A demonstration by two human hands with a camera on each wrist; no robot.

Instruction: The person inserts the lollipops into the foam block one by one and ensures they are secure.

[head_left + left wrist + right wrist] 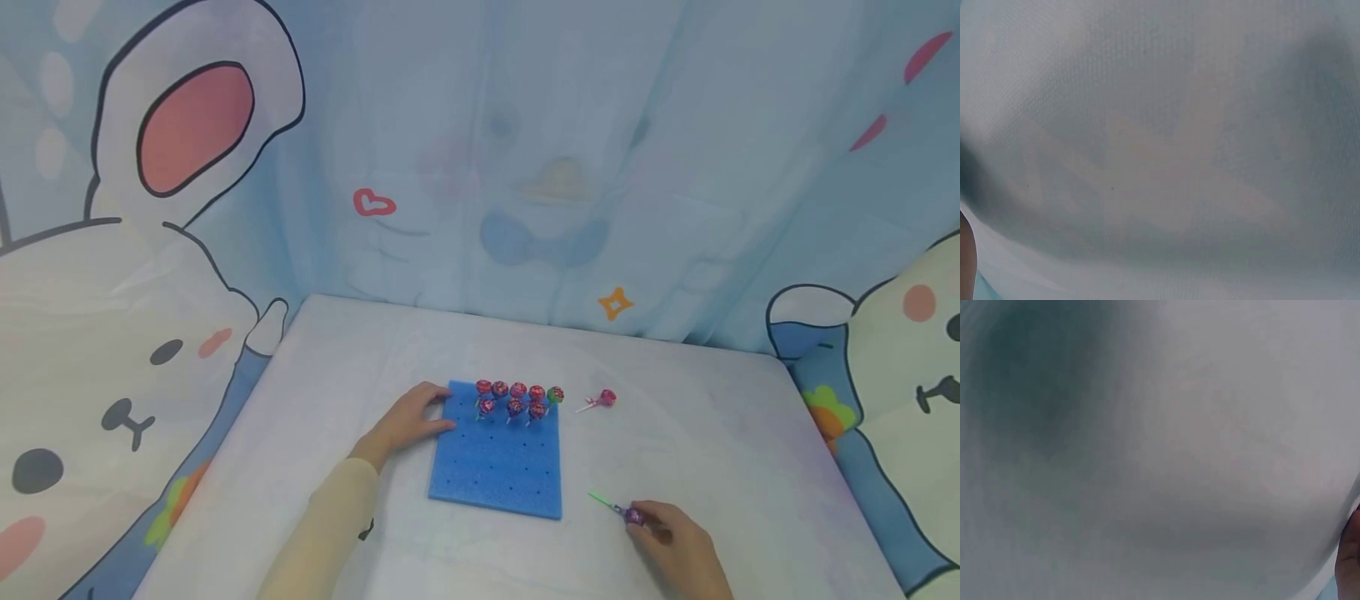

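Note:
A blue foam board (495, 467) dotted with small holes lies on the table. Several wrapped lollipops (517, 390) stand in its back row, and 3 more, including one lollipop (514, 407), stand in the row before them. My left hand (408, 417) rests at the board's left edge, thumb and fingers spread along it. Off the board's front right, my right hand (675, 542) pinches a purple-wrapped lollipop (633, 517) by its head, the green stick pointing left toward the board. Both wrist views show mainly pale cloth, with a sliver of hand at the edge.
A pink lollipop (607, 398) lies on the white table cover (712, 433), right of the board's back corner. Printed blue curtains (450, 275) hang behind the table and at both sides.

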